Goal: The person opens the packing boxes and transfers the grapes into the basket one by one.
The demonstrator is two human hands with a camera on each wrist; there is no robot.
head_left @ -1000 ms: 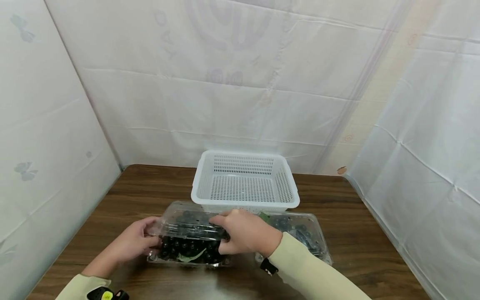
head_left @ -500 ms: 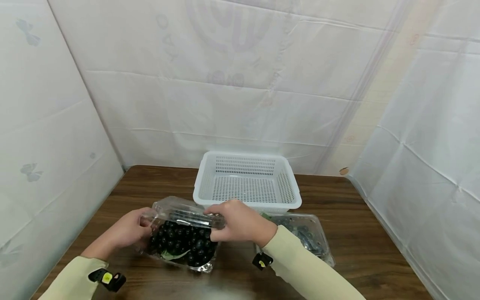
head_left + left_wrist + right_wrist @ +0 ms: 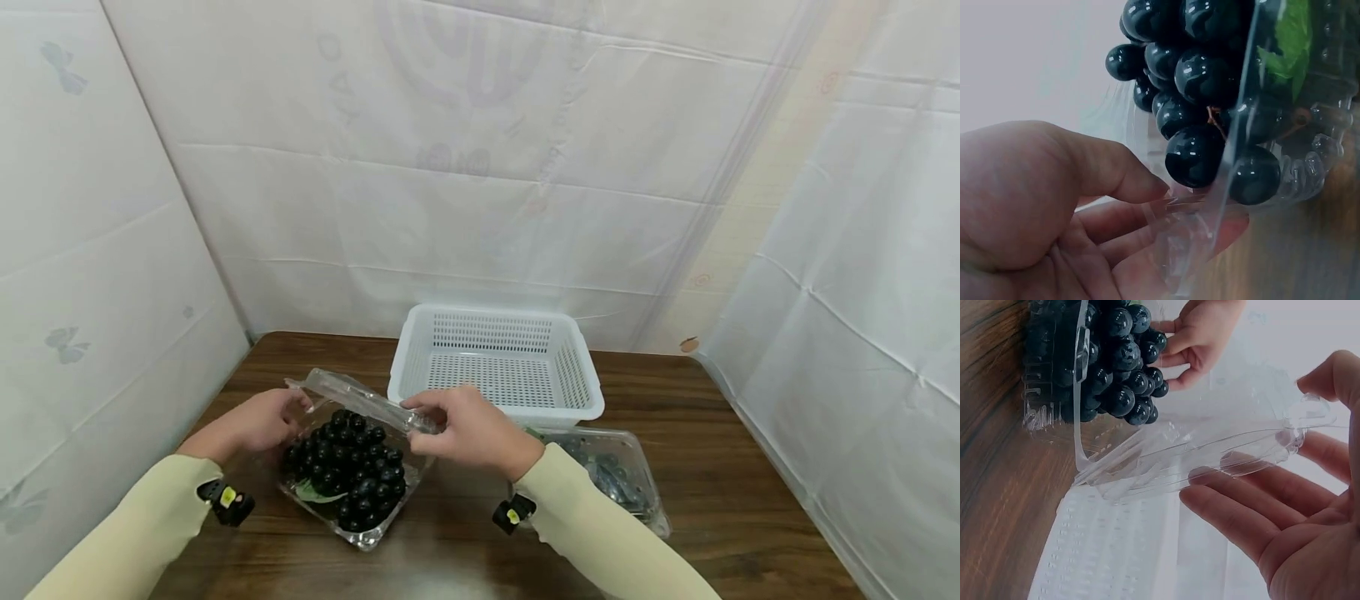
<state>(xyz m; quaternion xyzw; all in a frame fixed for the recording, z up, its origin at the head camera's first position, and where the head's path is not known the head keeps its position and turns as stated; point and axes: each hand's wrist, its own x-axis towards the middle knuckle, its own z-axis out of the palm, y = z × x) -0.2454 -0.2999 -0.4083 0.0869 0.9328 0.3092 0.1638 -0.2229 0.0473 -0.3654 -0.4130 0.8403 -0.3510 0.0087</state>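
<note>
A clear plastic clamshell box (image 3: 365, 538) lies on the left half of the table, full of dark grapes (image 3: 345, 467) with a green leaf (image 3: 315, 493) at the near left. Its hinged lid (image 3: 1166, 450) is raised and tilted back. My right hand (image 3: 474, 429) holds the lid by its edge, thumb on one side and fingers along the other, as the right wrist view shows. At the box's left side my left hand (image 3: 266, 421) pinches the thin plastic edge (image 3: 1191, 200) between thumb and fingers, right beside the grapes.
Behind the hands stands a white perforated basket (image 3: 487, 312) with nothing in it. A second clamshell box (image 3: 637, 467), lid down over dark fruit, sits to the right, partly behind my right arm. White sheets (image 3: 480, 167) hang around the wooden table (image 3: 720, 467).
The lid has swung up and back, uncovering the grapes. The box has turned and tilted toward the front left. Both hands moved slightly up and away with the plastic.
</note>
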